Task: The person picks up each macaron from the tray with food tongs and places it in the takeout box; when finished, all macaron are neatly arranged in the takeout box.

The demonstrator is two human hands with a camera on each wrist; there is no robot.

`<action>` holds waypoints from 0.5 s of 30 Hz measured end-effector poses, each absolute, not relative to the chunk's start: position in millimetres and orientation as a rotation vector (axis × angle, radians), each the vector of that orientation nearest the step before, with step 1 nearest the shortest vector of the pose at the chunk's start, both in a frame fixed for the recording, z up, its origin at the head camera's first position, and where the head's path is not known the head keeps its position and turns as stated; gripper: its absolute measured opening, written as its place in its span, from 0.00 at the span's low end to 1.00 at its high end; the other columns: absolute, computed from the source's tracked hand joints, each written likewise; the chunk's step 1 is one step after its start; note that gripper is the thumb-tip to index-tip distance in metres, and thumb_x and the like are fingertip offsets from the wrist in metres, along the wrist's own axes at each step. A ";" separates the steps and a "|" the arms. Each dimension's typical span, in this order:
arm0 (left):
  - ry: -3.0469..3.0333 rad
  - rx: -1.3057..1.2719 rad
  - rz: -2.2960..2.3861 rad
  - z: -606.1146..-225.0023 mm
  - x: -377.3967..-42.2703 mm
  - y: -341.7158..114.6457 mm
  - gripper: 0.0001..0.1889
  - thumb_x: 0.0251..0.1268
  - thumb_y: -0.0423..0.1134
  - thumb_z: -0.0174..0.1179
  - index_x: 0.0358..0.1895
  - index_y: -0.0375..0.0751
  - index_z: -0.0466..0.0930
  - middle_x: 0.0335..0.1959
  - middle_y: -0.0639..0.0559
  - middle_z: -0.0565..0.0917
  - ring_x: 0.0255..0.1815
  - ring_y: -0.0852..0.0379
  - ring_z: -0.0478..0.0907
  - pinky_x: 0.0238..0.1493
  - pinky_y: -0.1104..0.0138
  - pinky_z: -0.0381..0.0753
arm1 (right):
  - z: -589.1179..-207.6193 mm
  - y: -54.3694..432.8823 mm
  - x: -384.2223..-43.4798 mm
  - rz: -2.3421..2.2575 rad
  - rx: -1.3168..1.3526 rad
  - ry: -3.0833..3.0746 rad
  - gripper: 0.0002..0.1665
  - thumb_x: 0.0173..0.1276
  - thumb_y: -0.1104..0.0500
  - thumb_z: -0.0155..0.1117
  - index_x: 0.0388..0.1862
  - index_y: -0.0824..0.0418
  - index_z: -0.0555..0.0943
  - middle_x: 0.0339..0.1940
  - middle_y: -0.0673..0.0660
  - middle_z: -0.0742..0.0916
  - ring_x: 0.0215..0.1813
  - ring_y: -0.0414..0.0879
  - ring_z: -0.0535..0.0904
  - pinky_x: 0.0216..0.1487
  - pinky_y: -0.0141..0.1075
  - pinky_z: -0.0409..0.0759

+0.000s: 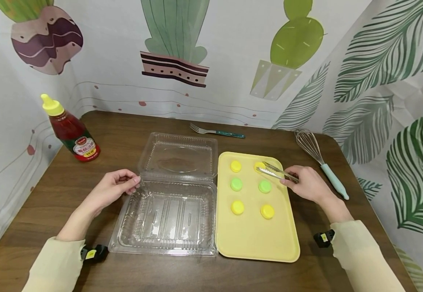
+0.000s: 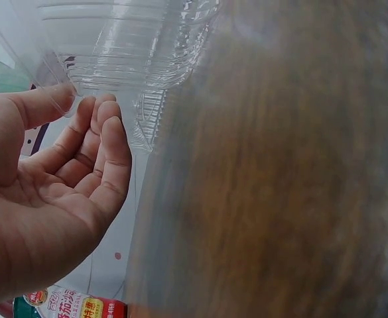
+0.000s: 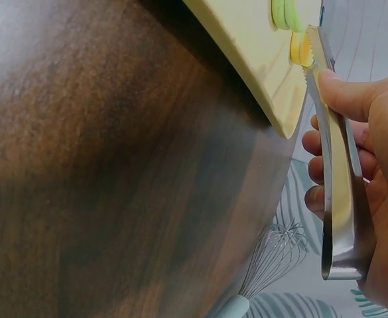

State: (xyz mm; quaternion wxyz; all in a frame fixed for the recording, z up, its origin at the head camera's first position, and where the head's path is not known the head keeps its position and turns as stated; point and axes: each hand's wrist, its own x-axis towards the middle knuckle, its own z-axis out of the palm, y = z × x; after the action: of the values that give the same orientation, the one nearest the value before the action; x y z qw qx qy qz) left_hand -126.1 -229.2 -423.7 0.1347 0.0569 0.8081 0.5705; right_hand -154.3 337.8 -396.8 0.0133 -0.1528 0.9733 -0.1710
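In the head view, my right hand (image 1: 306, 183) holds metal tongs (image 3: 339, 179), their tips at a yellow macaron (image 1: 259, 167) in the far right of the tray. The yellow tray (image 1: 257, 243) bears several macarons in two columns, with two green macarons (image 1: 264, 186) in the middle row. To its left lies a clear plastic container (image 1: 167, 247), its lid (image 1: 182, 156) folded back flat. My left hand (image 1: 114, 187) pinches the container's left edge near the hinge. The left wrist view has the thumb (image 2: 44, 106) at the rim and the other fingers curled beside it.
At the back left stands a ketchup bottle (image 1: 74, 136) with a yellow cap. A fork (image 1: 216, 131) with a green handle lies behind the container. Right of the tray is a whisk (image 1: 322, 164) with a pale blue handle. A patterned cloth (image 1: 233, 89) hangs behind the table.
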 end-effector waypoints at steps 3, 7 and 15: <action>2.346 0.165 1.649 -423.7 -126.0 -229.1 0.16 0.75 0.40 0.58 0.47 0.25 0.76 0.36 0.42 0.82 0.33 0.58 0.79 0.37 0.67 0.82 | -395.6 337.0 -154.1 -0.533 -0.488 3.034 0.15 0.66 0.57 0.72 0.45 0.66 0.85 0.34 0.55 0.85 0.30 0.47 0.74 0.32 0.42 0.72; 2.346 0.162 1.651 -423.9 -126.0 -228.8 0.16 0.75 0.40 0.58 0.47 0.25 0.76 0.36 0.42 0.82 0.33 0.59 0.79 0.37 0.67 0.82 | -394.7 336.3 -154.9 -0.521 -0.498 3.037 0.13 0.66 0.58 0.72 0.44 0.66 0.85 0.31 0.54 0.84 0.28 0.46 0.72 0.30 0.40 0.70; 2.331 0.185 1.682 -424.3 -126.1 -227.6 0.16 0.75 0.39 0.58 0.46 0.24 0.76 0.35 0.42 0.82 0.33 0.59 0.79 0.36 0.67 0.82 | -393.9 337.3 -157.2 -0.504 -0.521 3.032 0.11 0.66 0.58 0.71 0.42 0.64 0.85 0.27 0.51 0.81 0.26 0.45 0.70 0.28 0.40 0.68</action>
State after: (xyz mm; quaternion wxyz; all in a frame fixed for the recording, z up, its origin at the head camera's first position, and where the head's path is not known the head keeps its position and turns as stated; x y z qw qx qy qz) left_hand -126.1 -227.6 -424.3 0.1302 0.0636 0.8023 0.5791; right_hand -157.2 337.3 -393.9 0.0120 -0.1672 0.9725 -0.1617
